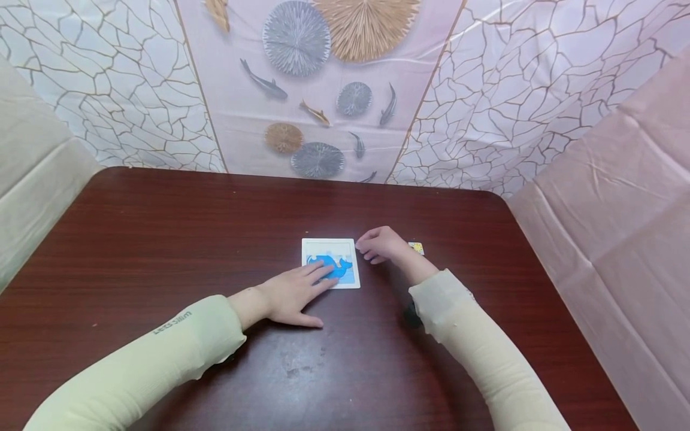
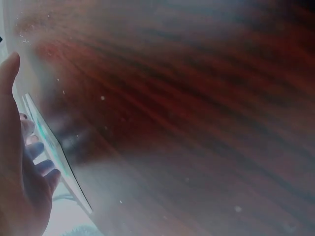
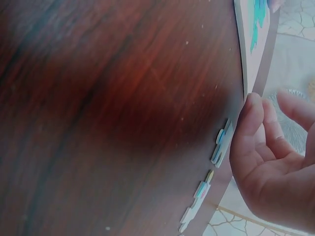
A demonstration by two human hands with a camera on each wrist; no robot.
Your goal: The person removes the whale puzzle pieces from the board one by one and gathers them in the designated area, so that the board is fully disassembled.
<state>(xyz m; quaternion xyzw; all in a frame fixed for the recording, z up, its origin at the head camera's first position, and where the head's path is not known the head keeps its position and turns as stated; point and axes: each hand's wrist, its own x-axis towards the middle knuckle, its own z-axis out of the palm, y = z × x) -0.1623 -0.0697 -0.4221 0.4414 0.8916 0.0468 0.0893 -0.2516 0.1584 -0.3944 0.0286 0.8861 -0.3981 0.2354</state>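
Observation:
A square jigsaw board with a white border and a blue whale picture lies flat on the table. My left hand rests on its lower left part, fingers spread over the whale and thumb stretched out on the near side. In the left wrist view, the fingertips lie over the face of the board. By the board's upper right corner is my right hand, its fingers loosely bent. The right wrist view shows its fingertips at the board's edge, the thumb apart from them, and nothing visible between.
Jigsaw pieces lie on the table beside the right hand: one piece close to the fingers, another farther off. A yellow-patterned piece shows past the right wrist. Patterned cloth hangs behind the dark wooden table.

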